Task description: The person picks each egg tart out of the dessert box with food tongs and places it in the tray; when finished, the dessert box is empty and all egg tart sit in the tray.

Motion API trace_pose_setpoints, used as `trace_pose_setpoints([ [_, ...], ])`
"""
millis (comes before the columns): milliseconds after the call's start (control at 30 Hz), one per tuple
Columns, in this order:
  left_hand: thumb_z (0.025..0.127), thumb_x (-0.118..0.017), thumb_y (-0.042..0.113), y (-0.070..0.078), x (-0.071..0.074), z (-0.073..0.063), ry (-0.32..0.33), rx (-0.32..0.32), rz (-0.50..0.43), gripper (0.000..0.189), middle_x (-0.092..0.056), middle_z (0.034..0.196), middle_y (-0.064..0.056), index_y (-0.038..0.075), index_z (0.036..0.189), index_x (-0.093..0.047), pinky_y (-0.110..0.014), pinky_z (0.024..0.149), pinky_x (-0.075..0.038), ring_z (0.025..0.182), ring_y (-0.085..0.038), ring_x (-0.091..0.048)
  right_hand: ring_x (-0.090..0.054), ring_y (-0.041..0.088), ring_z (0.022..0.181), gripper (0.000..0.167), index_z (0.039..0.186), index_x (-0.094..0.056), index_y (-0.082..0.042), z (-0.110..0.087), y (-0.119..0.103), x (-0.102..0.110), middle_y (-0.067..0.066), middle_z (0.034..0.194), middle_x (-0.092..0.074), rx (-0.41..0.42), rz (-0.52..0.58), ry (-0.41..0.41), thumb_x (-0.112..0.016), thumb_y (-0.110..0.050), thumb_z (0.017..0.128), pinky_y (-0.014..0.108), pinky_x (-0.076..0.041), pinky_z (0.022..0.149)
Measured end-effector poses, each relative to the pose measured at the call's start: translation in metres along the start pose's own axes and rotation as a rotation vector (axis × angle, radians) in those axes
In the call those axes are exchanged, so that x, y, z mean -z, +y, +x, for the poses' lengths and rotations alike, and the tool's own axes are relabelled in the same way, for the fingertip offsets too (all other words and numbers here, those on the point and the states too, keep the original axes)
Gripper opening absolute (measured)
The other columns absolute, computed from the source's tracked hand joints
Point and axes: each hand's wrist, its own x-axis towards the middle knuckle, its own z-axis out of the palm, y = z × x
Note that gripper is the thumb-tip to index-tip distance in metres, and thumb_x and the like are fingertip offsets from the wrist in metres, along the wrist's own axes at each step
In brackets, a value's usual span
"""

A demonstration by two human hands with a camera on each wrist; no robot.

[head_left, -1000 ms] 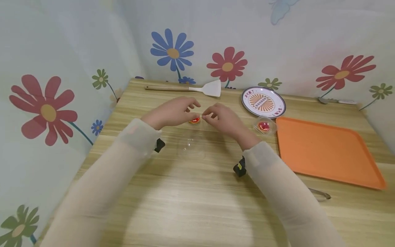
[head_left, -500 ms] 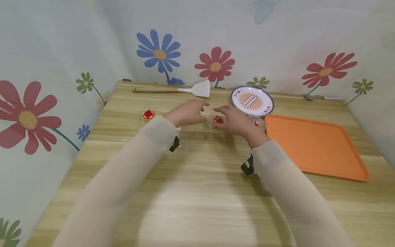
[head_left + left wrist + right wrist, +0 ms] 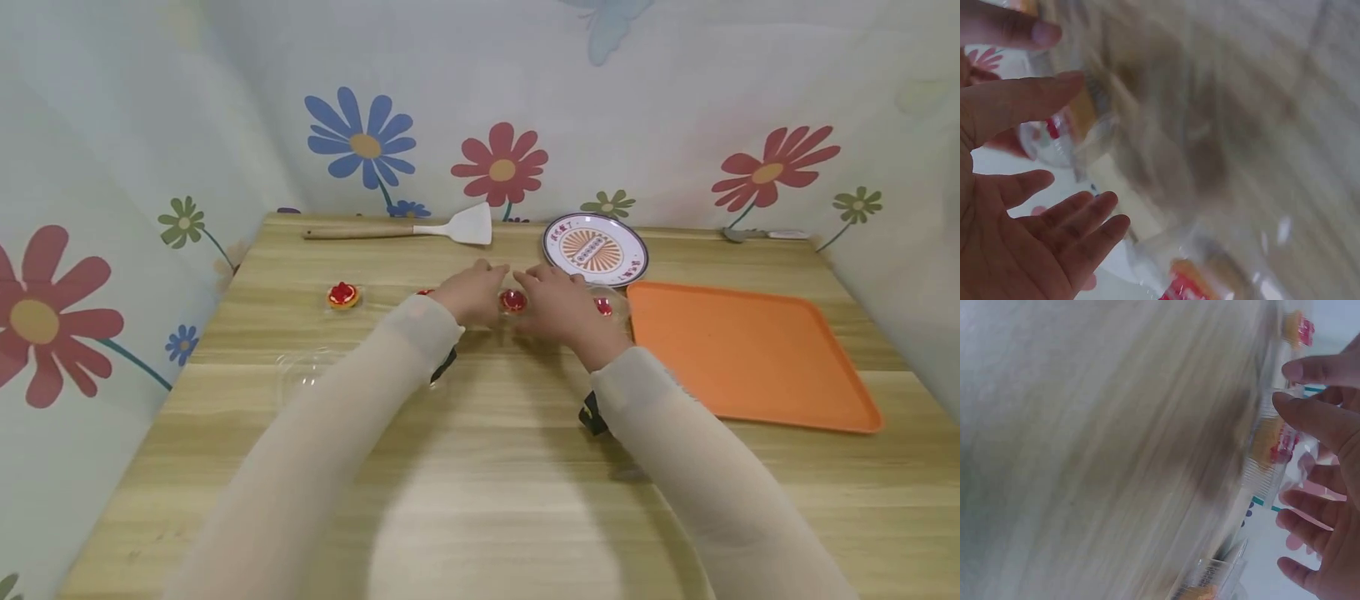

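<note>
A small red-topped tart in a clear plastic box (image 3: pixel 513 300) stands between my hands near the back of the table. My left hand (image 3: pixel 474 293) is just left of it; in the left wrist view its fingers (image 3: pixel 1088 240) are spread and relaxed. My right hand (image 3: pixel 558 307) is at its right side, with the thumb overlapping the box (image 3: pixel 1266 447) in the right wrist view and the other fingers loosely parted. A second tart (image 3: pixel 425 292) is mostly hidden behind my left hand. Another tart (image 3: pixel 603 306) shows beyond my right hand. One more tart (image 3: pixel 342 294) stands farther left.
Clear plastic domed covers (image 3: pixel 309 375) lie at the left, partly behind my left sleeve. A white-bladed spatula (image 3: pixel 468 225) and a patterned plate (image 3: pixel 595 250) lie along the back. An orange tray (image 3: pixel 750 358) occupies the right side; a utensil (image 3: pixel 765 235) rests at the far back.
Both hands have moved right along the row, from the second tart to the one now between them. My left hand has come closer to it. The head view has turned right.
</note>
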Motion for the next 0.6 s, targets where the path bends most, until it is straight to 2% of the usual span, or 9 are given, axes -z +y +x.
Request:
trace_pose_setpoints([
  [133, 0.079, -0.081, 0.027, 0.000, -0.010, 0.009, 0.023, -0.026, 0.030, 0.094, -0.038, 0.146, -0.018, 0.009, 0.156, -0.029, -0.043, 0.102, -0.046, 0.118, -0.027, -0.051, -0.039, 0.033, 0.136, 0.082, 0.151, -0.041, -0.008, 0.000, -0.003, -0.002, 0.015, 0.145, -0.045, 0.001, 0.016, 0.018, -0.074, -0.044, 0.085, 0.053, -0.030, 0.114],
  [267, 0.083, -0.076, 0.029, 0.000, -0.014, 0.012, 0.063, -0.076, 0.088, 0.079, -0.045, 0.135, -0.019, 0.001, 0.148, -0.040, -0.042, 0.098, -0.048, 0.109, -0.027, -0.054, -0.045, 0.032, 0.131, 0.077, 0.150, -0.041, -0.005, 0.002, -0.004, -0.004, 0.016, 0.141, -0.048, -0.003, 0.019, 0.030, -0.072, -0.041, 0.088, 0.048, -0.035, 0.112],
  [433, 0.085, -0.071, 0.023, 0.003, -0.012, 0.009, 0.088, -0.100, 0.136, 0.058, -0.050, 0.122, -0.017, -0.001, 0.134, -0.051, -0.041, 0.091, -0.050, 0.100, -0.026, -0.056, -0.053, 0.030, 0.123, 0.066, 0.148, -0.044, -0.006, 0.003, -0.007, -0.002, 0.016, 0.136, -0.054, -0.008, 0.030, 0.014, -0.069, -0.032, 0.092, 0.046, -0.043, 0.106],
  [600, 0.085, -0.071, 0.019, 0.007, -0.011, 0.005, 0.104, -0.112, 0.156, 0.050, -0.052, 0.114, -0.015, -0.001, 0.128, -0.056, -0.040, 0.089, -0.052, 0.096, -0.026, -0.057, -0.057, 0.030, 0.119, 0.064, 0.148, -0.044, -0.003, 0.004, -0.009, -0.001, 0.016, 0.133, -0.059, 0.013, 0.005, -0.001, -0.066, -0.026, 0.093, 0.045, -0.045, 0.104],
])
